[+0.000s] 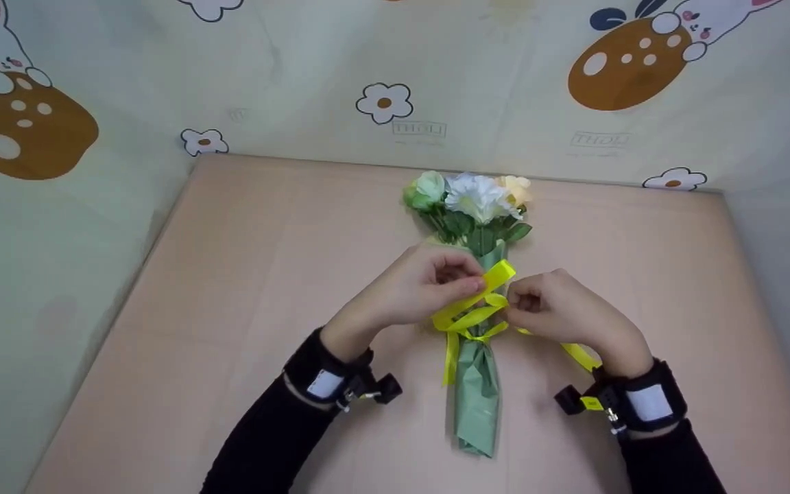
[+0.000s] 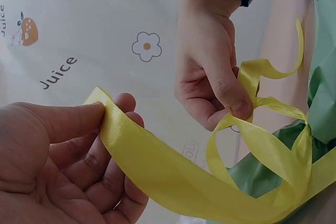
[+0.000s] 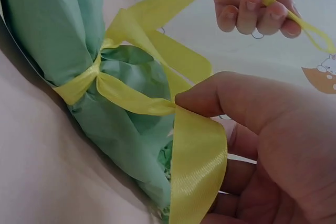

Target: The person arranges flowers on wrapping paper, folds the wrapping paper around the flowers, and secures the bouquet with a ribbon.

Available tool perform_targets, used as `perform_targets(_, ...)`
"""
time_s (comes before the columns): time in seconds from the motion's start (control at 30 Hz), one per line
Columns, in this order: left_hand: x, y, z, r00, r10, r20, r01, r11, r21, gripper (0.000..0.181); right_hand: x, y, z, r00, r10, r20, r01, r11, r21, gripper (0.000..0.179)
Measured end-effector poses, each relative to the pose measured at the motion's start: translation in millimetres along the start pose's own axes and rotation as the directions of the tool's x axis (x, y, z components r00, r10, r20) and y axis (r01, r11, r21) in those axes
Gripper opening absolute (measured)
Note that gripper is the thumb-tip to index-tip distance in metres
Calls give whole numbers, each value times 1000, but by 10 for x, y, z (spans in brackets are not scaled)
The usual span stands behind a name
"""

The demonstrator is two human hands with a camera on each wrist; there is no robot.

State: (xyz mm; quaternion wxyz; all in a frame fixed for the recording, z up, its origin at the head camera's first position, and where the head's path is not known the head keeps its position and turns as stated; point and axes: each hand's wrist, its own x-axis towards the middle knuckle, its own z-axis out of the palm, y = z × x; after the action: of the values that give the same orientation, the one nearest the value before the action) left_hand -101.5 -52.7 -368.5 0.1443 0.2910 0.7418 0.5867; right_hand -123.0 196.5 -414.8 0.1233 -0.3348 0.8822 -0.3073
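Note:
A bouquet of pale flowers [image 1: 477,197] in green wrapping paper [image 1: 477,405] lies on the table, blooms toward the far edge. Around its middle runs a yellow ribbon [image 3: 79,85], knotted at the wrap. My left hand [image 1: 436,281] pinches one length of the ribbon [image 2: 152,156] between thumb and fingers, above the bouquet's left side. On the right, my right hand [image 1: 549,309] pinches another part of the ribbon between thumb and forefinger, close to the knot; the right wrist view shows a loose length [image 3: 197,166] hanging from these fingers. A ribbon tail [image 1: 450,357] hangs left of the wrap.
The light table [image 1: 230,274] stretches out on both sides of the bouquet. Behind it rises a pale backdrop [image 1: 299,82] printed with rabbits, fruit and flowers. Both wrists wear black straps [image 1: 326,377] with small cameras.

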Motion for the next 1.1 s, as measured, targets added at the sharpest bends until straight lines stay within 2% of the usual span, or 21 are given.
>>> perform_targets(0.27, 1, -18, -17, 1000, -18, -9, 18, 1000, 7, 9, -14, -13, -48, 997, 71, -16, -72, 997, -20, 23)
perform_targets(0.5, -4, -10, -19, 1000, -17, -13, 17, 1000, 16, 9, 45, -8, 26, 999, 12, -43, -15, 997, -75, 21)
perform_targets(0.77, -4, -10, -22, 1000, -11, -4, 12, 1000, 9, 11, 61, 45, 56, 999, 10, -37, -13, 997, -78, 19)
perform_targets(0.87, -1, -9, -21, 1000, -3, 0, 3, 1000, 4, 12, 67, 66, 67, 1000, -12, -22, 11, 999, -44, 15)
perform_targets(1.0, -4, 0, -25, 1000, 3, -2, -3, 1000, 9, 11, 65, 83, 70, 999, -36, 6, 36, 998, 53, 9)
perform_targets(1.1, -6, 6, -27, 1000, 1, -4, -1, 1000, 17, 10, 74, 86, 88, 1000, -28, -12, 29, 995, 98, 9)
